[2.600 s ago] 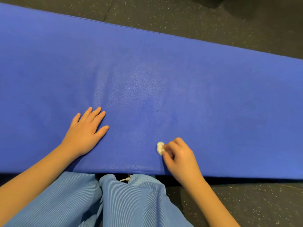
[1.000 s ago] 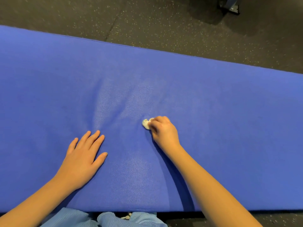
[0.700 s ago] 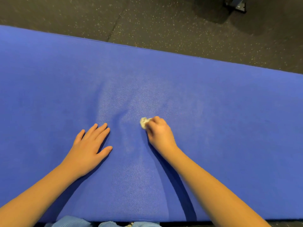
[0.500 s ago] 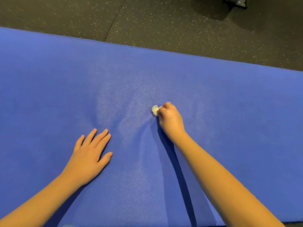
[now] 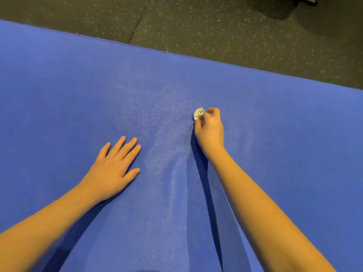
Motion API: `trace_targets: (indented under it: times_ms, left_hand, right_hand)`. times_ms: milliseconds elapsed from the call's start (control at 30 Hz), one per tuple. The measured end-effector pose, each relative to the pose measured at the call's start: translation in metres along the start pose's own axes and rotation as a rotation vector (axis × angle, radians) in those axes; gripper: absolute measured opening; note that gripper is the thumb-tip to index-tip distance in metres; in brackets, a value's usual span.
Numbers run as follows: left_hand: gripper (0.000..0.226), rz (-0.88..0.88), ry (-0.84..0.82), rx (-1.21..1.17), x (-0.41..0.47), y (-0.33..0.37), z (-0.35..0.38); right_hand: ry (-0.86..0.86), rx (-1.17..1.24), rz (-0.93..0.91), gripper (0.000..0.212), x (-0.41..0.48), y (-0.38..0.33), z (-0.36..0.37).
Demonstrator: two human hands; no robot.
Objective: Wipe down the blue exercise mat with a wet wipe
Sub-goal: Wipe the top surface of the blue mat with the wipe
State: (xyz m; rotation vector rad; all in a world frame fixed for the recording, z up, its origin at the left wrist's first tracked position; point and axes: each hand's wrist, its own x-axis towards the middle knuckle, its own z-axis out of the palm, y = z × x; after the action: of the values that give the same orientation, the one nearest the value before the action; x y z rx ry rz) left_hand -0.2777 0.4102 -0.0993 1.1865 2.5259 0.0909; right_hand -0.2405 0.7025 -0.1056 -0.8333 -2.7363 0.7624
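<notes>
The blue exercise mat (image 5: pixel 59 95) filled most of the view, a bit wrinkled between the arms, with dark speckled floor (image 5: pixel 216 26) past its far edge at 12 o'clock. The left hand (image 5: pixel 113 171) lay palm down on the mat, fingers straight and slightly spread. The right hand (image 5: pixel 210 132), arm stretched out, sat at about 2 o'clock from the left one, pinching a balled-up wet wipe (image 5: pixel 198 113) (whitish, scrunched small) against the mat's middle. Count: one mat, two hands, one wipe.

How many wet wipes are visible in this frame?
1: a crumpled wipe pinched in the right hand against the blue mat. Another could lie hidden under an arm.
</notes>
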Motion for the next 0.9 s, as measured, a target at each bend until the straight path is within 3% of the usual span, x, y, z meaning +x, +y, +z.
trace_targets:
  times_ms: [133,200,400,567,633,767,833,900]
  left_hand:
    - [0.066,0.012,-0.008,0.004,0.002,-0.003,0.003]
    - [0.067,0.030,0.012,0.011,0.007,-0.010,0.000]
    - [0.065,-0.031,0.009,-0.009,0.021,-0.008,-0.008]
    - [0.064,0.004,0.042,0.029,0.034,-0.021,-0.014]
    - [0.066,-0.024,0.029,0.023,0.040,-0.024,-0.016]
    - [0.065,-0.023,0.024,0.049,0.044,-0.025,-0.014]
    - [0.064,-0.015,0.032,0.063,0.045,-0.026,-0.012]
    - [0.065,-0.009,0.038,0.082,0.045,-0.026,-0.011]
  right_hand:
    - [-0.215,-0.076,-0.298,0.012,-0.006,-0.012,0.002]
    - [-0.260,-0.115,-0.339,0.016,0.010,-0.008,-0.006]
    - [-0.064,-0.130,0.078,0.023,0.060,-0.011,-0.005]
    - [-0.261,-0.227,-0.331,0.024,0.068,-0.029,0.002]
    - [-0.213,-0.268,-0.277,0.030,0.088,-0.021,-0.002]
    - [-0.140,-0.328,-0.002,0.019,0.122,-0.018,-0.001]
    - [-0.178,-0.313,-0.109,0.017,0.124,-0.030,0.006]
    - [-0.255,-0.332,-0.355,0.017,0.124,-0.035,0.011]
